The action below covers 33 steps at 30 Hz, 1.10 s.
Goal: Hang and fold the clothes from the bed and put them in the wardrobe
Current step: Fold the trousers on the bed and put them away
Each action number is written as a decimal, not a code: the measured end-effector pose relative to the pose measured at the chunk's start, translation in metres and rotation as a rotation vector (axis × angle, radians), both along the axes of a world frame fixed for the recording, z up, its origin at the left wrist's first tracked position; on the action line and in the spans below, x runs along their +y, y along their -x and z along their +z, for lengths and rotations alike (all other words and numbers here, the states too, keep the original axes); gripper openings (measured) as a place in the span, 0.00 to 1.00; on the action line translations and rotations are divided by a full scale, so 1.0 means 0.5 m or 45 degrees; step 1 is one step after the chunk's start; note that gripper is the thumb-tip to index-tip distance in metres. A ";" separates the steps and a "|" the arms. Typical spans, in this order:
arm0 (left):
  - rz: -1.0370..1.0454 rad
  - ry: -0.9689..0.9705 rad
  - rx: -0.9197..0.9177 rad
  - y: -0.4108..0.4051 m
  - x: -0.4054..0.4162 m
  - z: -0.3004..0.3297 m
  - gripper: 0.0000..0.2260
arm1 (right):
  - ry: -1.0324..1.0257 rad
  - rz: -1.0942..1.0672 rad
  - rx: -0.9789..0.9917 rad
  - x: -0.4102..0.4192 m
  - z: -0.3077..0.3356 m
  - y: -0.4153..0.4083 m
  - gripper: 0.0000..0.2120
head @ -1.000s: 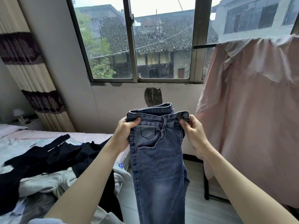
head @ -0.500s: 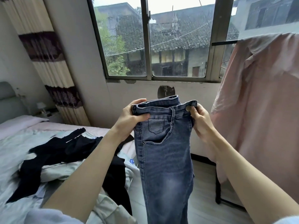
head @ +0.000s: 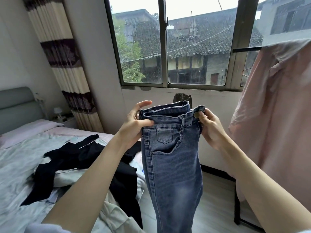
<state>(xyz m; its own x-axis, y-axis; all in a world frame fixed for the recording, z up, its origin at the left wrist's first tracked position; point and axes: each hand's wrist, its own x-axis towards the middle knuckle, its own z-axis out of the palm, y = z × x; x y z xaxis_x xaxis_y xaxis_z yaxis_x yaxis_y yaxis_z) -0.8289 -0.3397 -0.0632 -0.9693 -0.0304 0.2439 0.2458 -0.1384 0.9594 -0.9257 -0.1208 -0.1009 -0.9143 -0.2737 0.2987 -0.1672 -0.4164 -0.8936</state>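
A pair of blue jeans [head: 173, 165] hangs upright in front of me, folded lengthwise, its legs running out of the bottom of the view. My left hand [head: 134, 121] pinches the left end of the waistband between thumb and fingers, with the index finger raised above it. My right hand [head: 210, 126] grips the right end of the waistband by the metal button. On the bed [head: 20, 165] to the left lie black garments [head: 80, 158] and pale ones [head: 117, 217] in a loose heap.
A pink shirt [head: 277, 115] hangs on a black clothes rack [head: 238, 214] at the right, close to my right forearm. A window [head: 168, 47] fills the far wall, with a striped curtain [head: 67, 64] at its left. Wooden floor shows between bed and rack.
The view has swung left, showing more of the bed and curtain. The jeans are still held by the waistband; my left index finger has lifted off it.
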 end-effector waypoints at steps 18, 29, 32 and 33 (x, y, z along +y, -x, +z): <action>0.564 0.011 -0.013 -0.031 -0.011 -0.073 0.17 | -0.331 0.140 -0.051 -0.072 -0.131 -0.004 0.11; 0.691 0.088 -0.033 -0.179 -0.120 -0.027 0.15 | -0.241 0.039 0.040 -0.264 -0.062 -0.075 0.11; 0.780 0.006 0.002 -0.249 -0.189 -0.017 0.13 | -0.164 0.045 0.103 -0.354 -0.032 -0.131 0.12; 0.806 -0.018 0.008 -0.272 -0.211 -0.014 0.13 | -0.144 0.048 0.124 -0.382 -0.020 -0.149 0.13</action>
<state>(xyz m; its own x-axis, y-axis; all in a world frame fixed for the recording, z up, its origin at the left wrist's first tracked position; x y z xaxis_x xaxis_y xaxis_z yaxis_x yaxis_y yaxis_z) -0.6930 -0.4455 -0.0701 -0.7609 -0.6007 0.2452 0.2901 0.0231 0.9567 -0.8511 -0.3119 -0.1110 -0.8707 -0.3446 0.3510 -0.2418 -0.3216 -0.9155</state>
